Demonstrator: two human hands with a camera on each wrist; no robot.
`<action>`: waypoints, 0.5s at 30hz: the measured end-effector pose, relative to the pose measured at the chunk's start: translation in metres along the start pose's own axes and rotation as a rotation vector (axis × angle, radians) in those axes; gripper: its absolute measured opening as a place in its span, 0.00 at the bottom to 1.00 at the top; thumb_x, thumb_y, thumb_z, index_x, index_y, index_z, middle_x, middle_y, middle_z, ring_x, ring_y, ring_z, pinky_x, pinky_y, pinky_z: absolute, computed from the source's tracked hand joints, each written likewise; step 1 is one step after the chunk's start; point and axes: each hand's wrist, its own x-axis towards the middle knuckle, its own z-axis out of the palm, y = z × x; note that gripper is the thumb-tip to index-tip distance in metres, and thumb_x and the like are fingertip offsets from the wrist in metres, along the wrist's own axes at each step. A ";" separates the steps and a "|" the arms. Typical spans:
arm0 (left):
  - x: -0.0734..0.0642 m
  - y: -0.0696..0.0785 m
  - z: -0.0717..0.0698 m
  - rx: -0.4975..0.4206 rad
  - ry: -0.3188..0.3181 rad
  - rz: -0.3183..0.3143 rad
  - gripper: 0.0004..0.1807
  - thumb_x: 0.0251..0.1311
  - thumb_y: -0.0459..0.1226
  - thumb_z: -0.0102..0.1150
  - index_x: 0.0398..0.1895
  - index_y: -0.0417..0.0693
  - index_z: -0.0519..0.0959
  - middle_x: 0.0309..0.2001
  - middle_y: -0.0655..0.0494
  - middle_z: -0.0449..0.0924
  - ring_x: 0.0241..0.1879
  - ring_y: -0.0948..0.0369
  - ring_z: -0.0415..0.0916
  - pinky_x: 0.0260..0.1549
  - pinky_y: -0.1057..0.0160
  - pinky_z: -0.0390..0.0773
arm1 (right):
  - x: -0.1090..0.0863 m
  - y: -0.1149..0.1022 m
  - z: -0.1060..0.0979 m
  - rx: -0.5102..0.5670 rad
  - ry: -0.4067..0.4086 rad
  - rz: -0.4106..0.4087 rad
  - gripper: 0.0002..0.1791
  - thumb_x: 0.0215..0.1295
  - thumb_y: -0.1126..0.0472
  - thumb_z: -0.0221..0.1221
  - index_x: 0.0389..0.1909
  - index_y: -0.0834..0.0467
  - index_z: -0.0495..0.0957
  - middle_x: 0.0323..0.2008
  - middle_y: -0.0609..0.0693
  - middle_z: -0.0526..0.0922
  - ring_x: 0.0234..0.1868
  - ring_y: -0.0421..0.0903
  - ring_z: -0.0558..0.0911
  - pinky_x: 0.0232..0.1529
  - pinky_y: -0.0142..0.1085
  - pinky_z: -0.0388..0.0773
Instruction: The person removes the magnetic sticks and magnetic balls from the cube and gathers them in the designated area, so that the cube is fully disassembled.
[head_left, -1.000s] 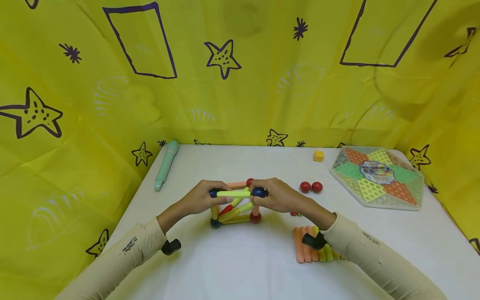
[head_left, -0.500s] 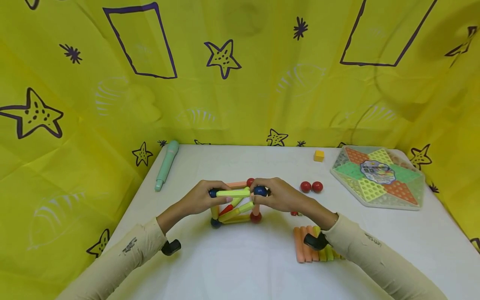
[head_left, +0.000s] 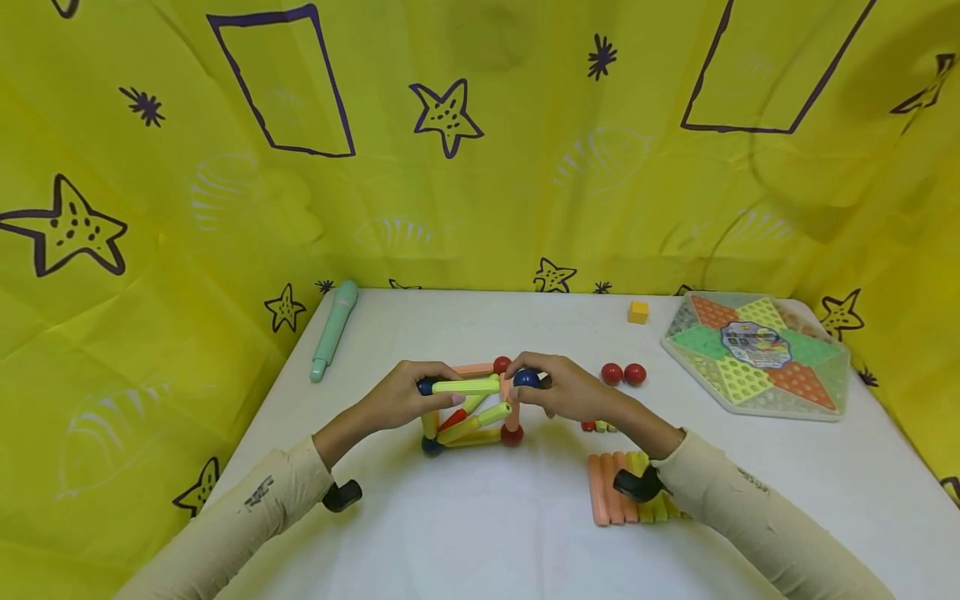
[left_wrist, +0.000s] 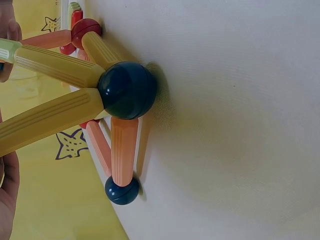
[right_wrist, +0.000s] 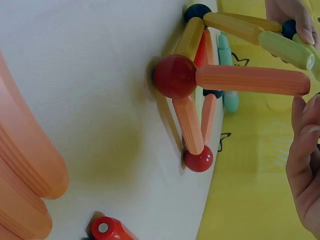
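Both hands work at a frame of coloured magnetic rods and balls in the middle of the table. My left hand [head_left: 405,396] grips its upper left corner, thumb and fingers around a blue ball and the near end of a light green rod [head_left: 467,387]. My right hand [head_left: 566,390] holds another blue ball [head_left: 527,378] in its fingers, just right of that rod's free end. An upright orange rod [right_wrist: 252,80] rises from a red ball [right_wrist: 175,76], its bare top right at the right fingertips. A yellow rod tipped with light green [head_left: 493,414] slants up inside the frame.
Two red balls [head_left: 623,374] and a small yellow cube [head_left: 637,312] lie behind the right hand. Orange, yellow and green rods [head_left: 609,492] lie in a row under the right forearm. A Chinese checkers box [head_left: 757,354] is at the back right, a mint-green tube [head_left: 333,329] at the back left.
My right hand has shifted slightly right and up with the blue ball, which has come away from the light green rod's end and the orange rod's top. The left hand stays put.
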 end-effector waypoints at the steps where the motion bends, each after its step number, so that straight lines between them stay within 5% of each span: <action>1: 0.000 0.000 0.000 -0.001 0.000 -0.001 0.15 0.65 0.47 0.66 0.50 0.52 0.84 0.48 0.52 0.84 0.41 0.56 0.77 0.39 0.65 0.82 | 0.000 0.001 -0.001 0.022 -0.002 0.007 0.15 0.73 0.58 0.59 0.56 0.57 0.75 0.43 0.56 0.79 0.24 0.44 0.77 0.25 0.34 0.75; 9: -0.002 -0.001 0.000 -0.006 0.010 -0.007 0.14 0.64 0.46 0.66 0.49 0.52 0.84 0.47 0.53 0.84 0.40 0.56 0.76 0.37 0.64 0.81 | -0.014 0.027 -0.027 0.257 0.047 -0.043 0.18 0.78 0.55 0.52 0.59 0.62 0.75 0.40 0.56 0.80 0.25 0.47 0.78 0.27 0.35 0.78; 15: -0.002 -0.001 -0.001 -0.010 0.016 -0.002 0.13 0.64 0.45 0.66 0.49 0.53 0.84 0.46 0.52 0.84 0.40 0.56 0.76 0.36 0.65 0.81 | -0.039 0.060 -0.064 0.207 0.203 0.050 0.20 0.74 0.57 0.58 0.62 0.59 0.72 0.34 0.54 0.80 0.27 0.48 0.79 0.27 0.37 0.78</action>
